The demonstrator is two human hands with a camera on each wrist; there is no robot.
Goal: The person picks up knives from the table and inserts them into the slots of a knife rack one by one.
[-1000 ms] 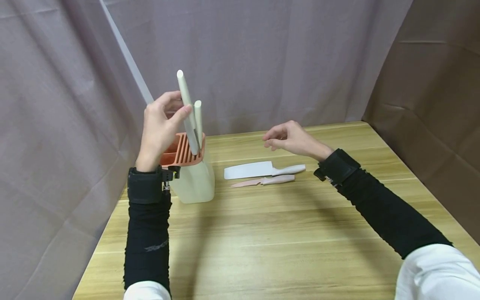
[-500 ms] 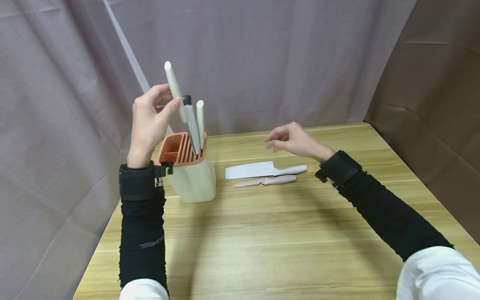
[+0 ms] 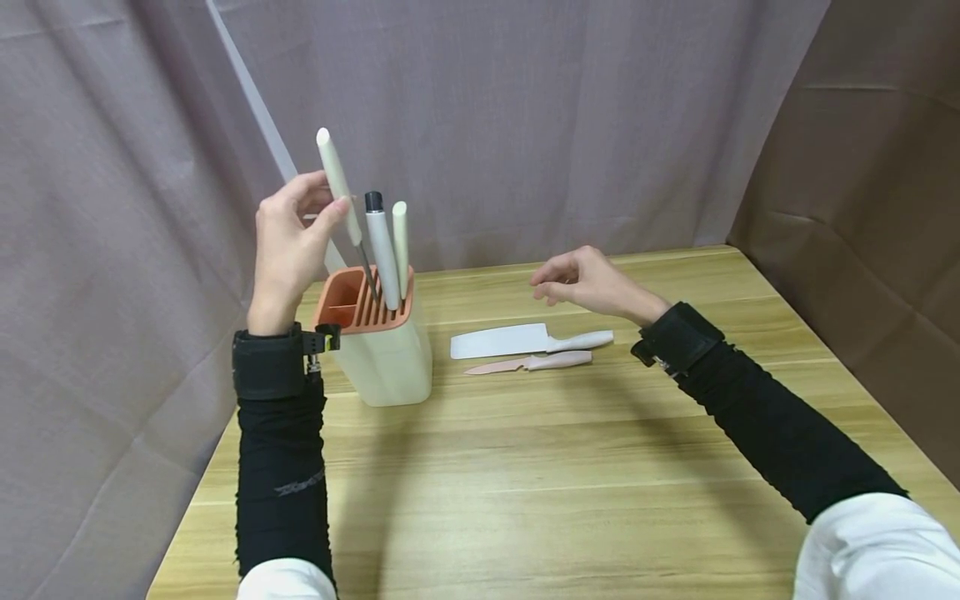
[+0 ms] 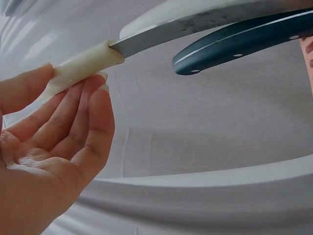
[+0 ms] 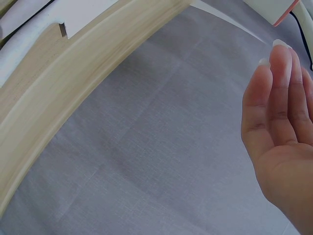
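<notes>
The left hand (image 3: 288, 246) pinches the cream handle of a knife (image 3: 335, 183) between thumb and fingertips, and the thin blade below it slants down toward a slot at the 9 o'clock side of the knife block (image 3: 378, 346); whether the tip is in the slot cannot be told. Judging by this, the step in hand is moving that knife through the block's slotted orange top (image 3: 365, 302). The next move would call for keeping the blade in line with its slot so it does not bind on the ribs or knock the neighbours. The block holds two more tools upright at its 3 o'clock side: a dark-capped grey handle (image 3: 381, 246) and a shorter cream handle (image 3: 401, 242). The open compartment at the top's 9 o'clock end shows nothing inside. The right hand (image 3: 588, 282) hovers over the table (image 3: 570, 467) with fingers loosely curled, holding nothing. Below it, at the block's 3 o'clock, lie a white cleaver (image 3: 525, 339) and a pink knife (image 3: 528, 362), side by side.
</notes>
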